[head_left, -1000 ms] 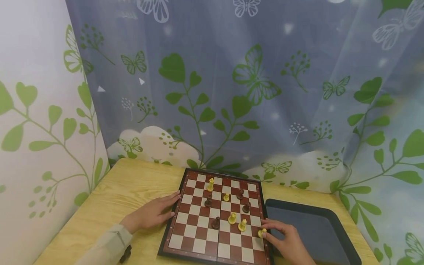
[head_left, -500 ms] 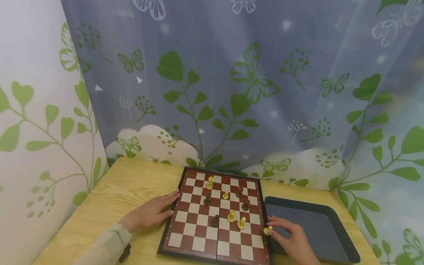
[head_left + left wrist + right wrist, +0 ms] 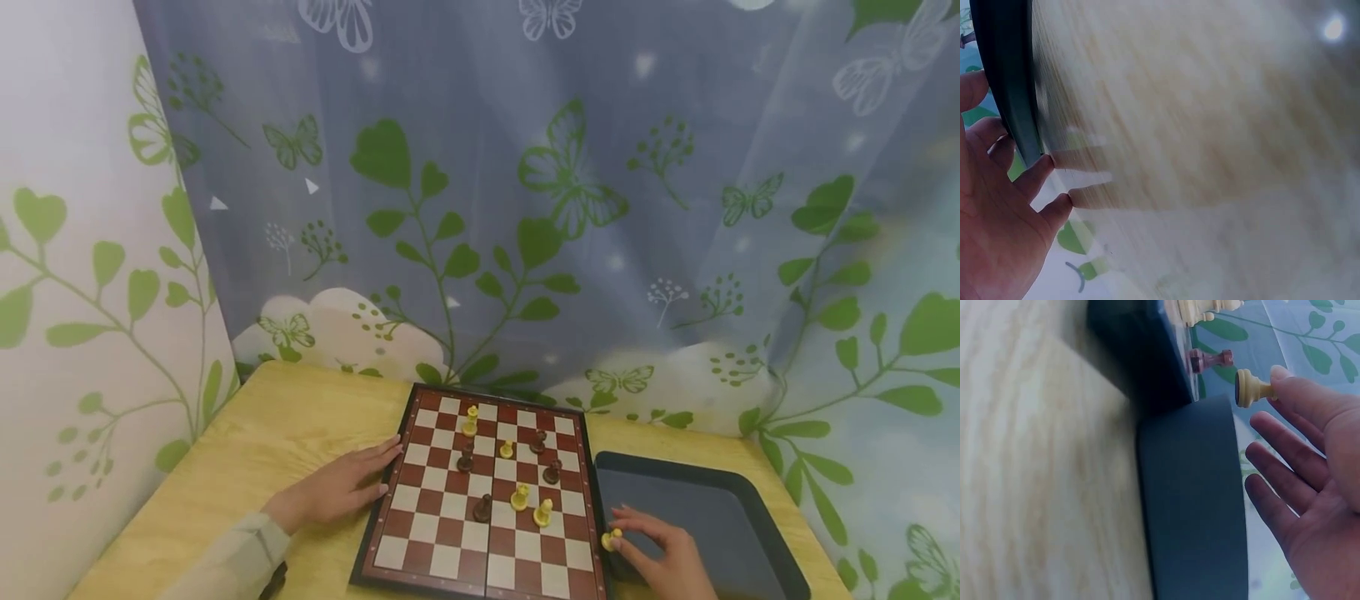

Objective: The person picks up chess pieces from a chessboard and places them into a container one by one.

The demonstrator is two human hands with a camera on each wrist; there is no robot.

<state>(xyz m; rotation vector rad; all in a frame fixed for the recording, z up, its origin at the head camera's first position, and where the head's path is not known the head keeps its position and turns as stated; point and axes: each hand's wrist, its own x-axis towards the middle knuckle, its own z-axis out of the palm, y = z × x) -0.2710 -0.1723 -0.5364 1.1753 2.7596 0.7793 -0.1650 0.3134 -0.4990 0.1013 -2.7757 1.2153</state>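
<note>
A brown-and-white chessboard (image 3: 431, 525) with a dark frame lies on the table. My left hand (image 3: 330, 490) rests on its left edge, fingers extended; in the left wrist view that hand (image 3: 997, 206) touches the dark board edge (image 3: 1010, 75). My right hand (image 3: 663, 550) pinches a small yellow chess piece (image 3: 609, 542) between thumb and fingertips, over the seam between board and tray. In the right wrist view the chess piece (image 3: 1249, 389) is tilted sideways, its top hidden by the fingertips, while the other fingers of the right hand (image 3: 1316, 469) spread loosely.
Several yellow pieces, among them a tall one (image 3: 470, 422) and a pawn (image 3: 507, 450), stand on the board with several dark pieces, one (image 3: 482, 508) near its middle. A dark tray (image 3: 735, 508) sits against the board's right side. A patterned curtain (image 3: 465, 208) hangs behind the table (image 3: 300, 408).
My right hand has lifted the yellow chess piece from the board's right edge squares and carried it rightward to the tray's side. The left hand stays at the board edge.
</note>
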